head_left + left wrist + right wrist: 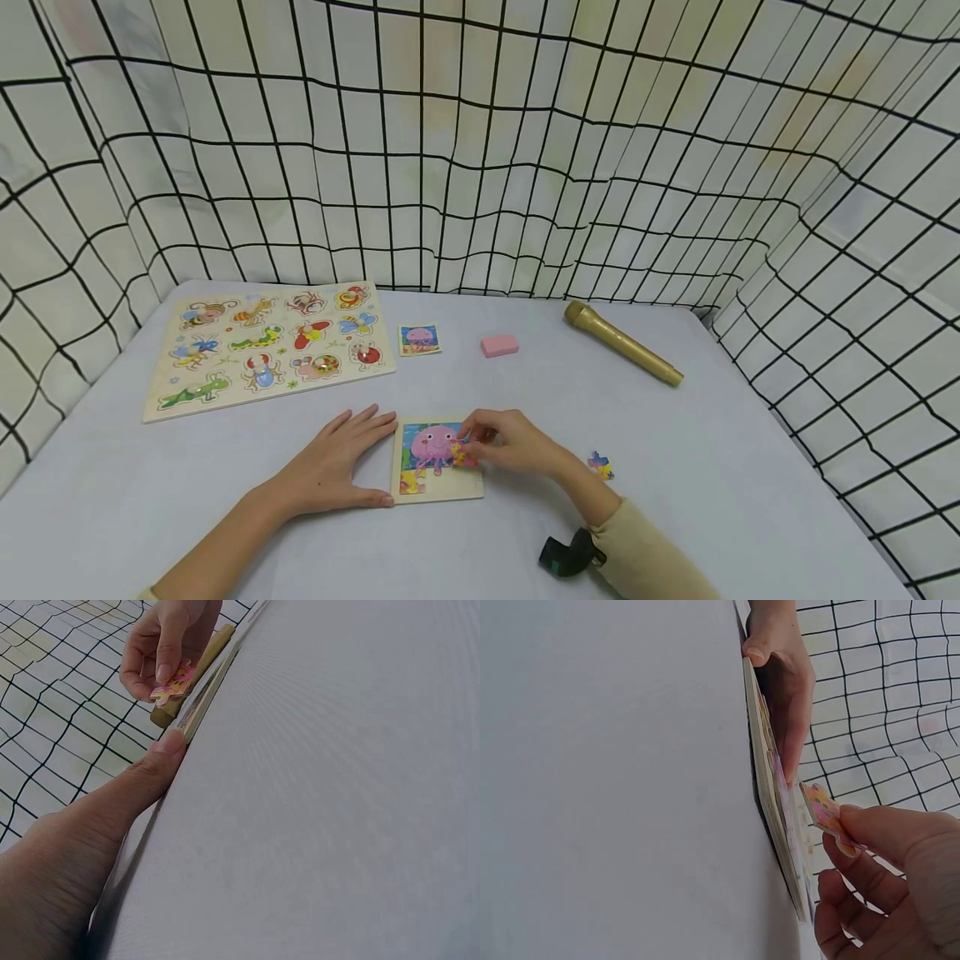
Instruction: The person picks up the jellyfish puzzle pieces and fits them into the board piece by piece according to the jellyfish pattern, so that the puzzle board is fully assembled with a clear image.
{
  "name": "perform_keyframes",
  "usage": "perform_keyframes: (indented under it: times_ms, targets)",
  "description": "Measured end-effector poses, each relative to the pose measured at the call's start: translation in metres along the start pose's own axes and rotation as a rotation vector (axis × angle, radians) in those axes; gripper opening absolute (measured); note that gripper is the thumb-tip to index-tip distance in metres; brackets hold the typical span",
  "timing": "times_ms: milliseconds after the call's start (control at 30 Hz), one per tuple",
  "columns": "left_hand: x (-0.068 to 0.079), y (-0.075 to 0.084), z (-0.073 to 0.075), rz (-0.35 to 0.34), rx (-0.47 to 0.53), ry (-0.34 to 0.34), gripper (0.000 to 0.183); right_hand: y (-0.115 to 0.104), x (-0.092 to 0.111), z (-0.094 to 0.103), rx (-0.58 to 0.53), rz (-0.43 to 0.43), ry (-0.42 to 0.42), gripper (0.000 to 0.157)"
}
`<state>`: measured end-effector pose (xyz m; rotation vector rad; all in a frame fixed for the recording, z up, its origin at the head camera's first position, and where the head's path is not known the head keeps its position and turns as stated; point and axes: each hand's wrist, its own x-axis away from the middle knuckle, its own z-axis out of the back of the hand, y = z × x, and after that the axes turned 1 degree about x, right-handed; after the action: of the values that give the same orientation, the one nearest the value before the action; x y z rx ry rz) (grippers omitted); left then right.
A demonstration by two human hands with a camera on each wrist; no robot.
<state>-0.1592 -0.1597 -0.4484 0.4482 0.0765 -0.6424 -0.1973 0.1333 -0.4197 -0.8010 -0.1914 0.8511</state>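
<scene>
A square jigsaw puzzle board (438, 499) with a pink jellyfish picture lies flat on the table. Its lower middle and lower right show bare wood. My right hand (513, 442) pinches a yellow and pink puzzle piece (825, 810) between thumb and fingers, just above the board's right side. With fingers spread, my left hand (333, 467) rests at the board's left edge; its thumb (161, 750) touches the lower left corner. Another puzzle piece (600, 465), blue and yellow, lies on the table to the right, near my right wrist.
At the back left lies a wooden insect puzzle board (281, 354). A small jellyfish picture card (419, 340), a pink block (499, 346) and a gold microphone (624, 342) lie farther back. Black netting (465, 150) over pale cloth surrounds the table.
</scene>
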Motion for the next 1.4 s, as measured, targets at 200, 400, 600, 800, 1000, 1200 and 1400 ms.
perform_keyframes:
  times_ms: [200,400,600,800,1000,1200,1400]
  targets:
    - [0.0,0.0,-0.001,-0.007,-0.001,0.004,0.1,-0.002,-0.004,-0.007,-0.004,0.002,-0.019,0.011]
    - [0.0,0.0,-0.001,-0.024,-0.007,0.023,0.099,-0.005,-0.008,-0.013,-0.021,0.011,-0.041,0.012]
    - [0.0,-0.001,-0.001,-0.026,-0.008,0.019,0.099,-0.008,-0.011,-0.019,-0.038,-0.001,-0.07,0.01]
    - [0.0,0.0,0.0,-0.018,0.0,0.015,0.099,-0.011,-0.013,-0.023,-0.041,-0.003,-0.074,0.009]
    - [0.0,0.001,0.001,0.005,0.015,-0.012,0.1,-0.012,-0.014,-0.027,-0.02,0.001,-0.071,0.009]
    - [0.0,0.0,0.001,0.001,0.013,-0.009,0.1,-0.013,-0.013,-0.03,0.032,0.005,-0.062,0.01]
    - [0.001,0.0,0.001,-0.02,0.004,0.019,0.099,-0.014,-0.014,-0.031,0.096,0.0,-0.05,0.009]
